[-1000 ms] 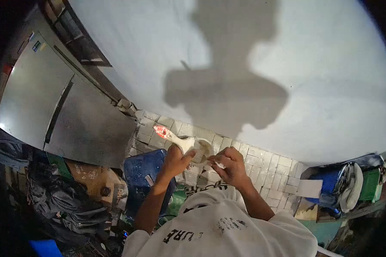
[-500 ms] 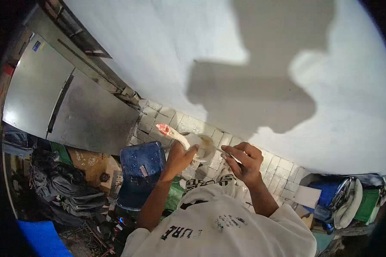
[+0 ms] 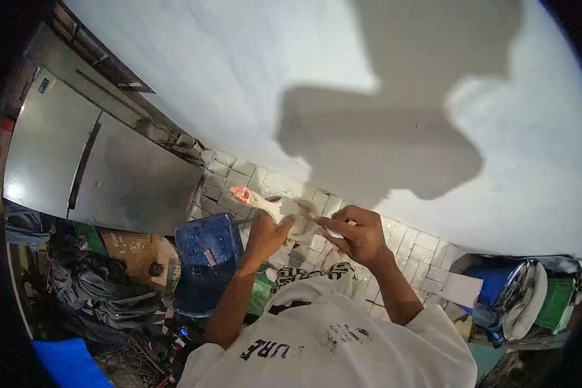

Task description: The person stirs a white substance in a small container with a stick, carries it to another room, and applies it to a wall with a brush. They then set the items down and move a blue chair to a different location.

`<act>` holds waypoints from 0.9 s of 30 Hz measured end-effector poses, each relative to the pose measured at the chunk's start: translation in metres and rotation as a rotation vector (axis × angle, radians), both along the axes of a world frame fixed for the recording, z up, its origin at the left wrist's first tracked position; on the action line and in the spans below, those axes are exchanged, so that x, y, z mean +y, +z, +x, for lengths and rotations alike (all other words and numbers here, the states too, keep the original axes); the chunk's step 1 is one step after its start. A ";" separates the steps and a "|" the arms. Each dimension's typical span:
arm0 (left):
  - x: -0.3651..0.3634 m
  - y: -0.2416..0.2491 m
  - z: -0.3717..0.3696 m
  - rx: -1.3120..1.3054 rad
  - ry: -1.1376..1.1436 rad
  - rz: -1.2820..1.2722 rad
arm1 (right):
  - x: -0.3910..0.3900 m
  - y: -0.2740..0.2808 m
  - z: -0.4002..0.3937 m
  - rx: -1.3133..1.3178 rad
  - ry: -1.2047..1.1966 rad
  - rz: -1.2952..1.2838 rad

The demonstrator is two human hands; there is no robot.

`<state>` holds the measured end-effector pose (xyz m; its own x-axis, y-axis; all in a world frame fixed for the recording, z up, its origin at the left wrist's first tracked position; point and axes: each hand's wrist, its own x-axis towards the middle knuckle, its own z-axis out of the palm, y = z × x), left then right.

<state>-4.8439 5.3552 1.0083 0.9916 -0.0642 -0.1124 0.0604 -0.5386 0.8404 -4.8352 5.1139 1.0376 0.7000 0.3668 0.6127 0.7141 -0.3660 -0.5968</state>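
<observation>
My left hand [image 3: 267, 238] is closed around a paintbrush [image 3: 264, 203] coated in whitish paint, its red handle end pointing up and to the left. The brush's wide end lies over a pale round tub [image 3: 312, 234], partly covered by the brush and my fingers. With fingers pinched, my right hand [image 3: 361, 237] grips a thin stick-like tool [image 3: 312, 219], whose tip reaches over the tub beside the brush. Most of the tool is hidden by my fingers.
A white wall [image 3: 226, 71] rises ahead, above a paint-spotted tiled floor [image 3: 410, 242]. At left are a grey fridge [image 3: 132, 171], a blue plastic container [image 3: 207, 271] and a heap of dark bags [image 3: 103, 284]. Bins and cloths [image 3: 527, 301] stand at right.
My right hand has moved left and slightly up, bringing the thin tool closer to the brush. The brush has shifted slightly left in view, still in my left hand.
</observation>
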 end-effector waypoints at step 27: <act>-0.023 0.030 -0.006 -0.070 -0.076 -0.007 | 0.007 -0.045 0.003 0.658 0.117 0.000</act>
<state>-4.8500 5.3324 1.0387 0.9892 -0.1403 -0.0424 -0.0396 -0.5339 0.8446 -4.8318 5.1209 0.9930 0.8836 0.4629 0.0710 0.2356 -0.3085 -0.9216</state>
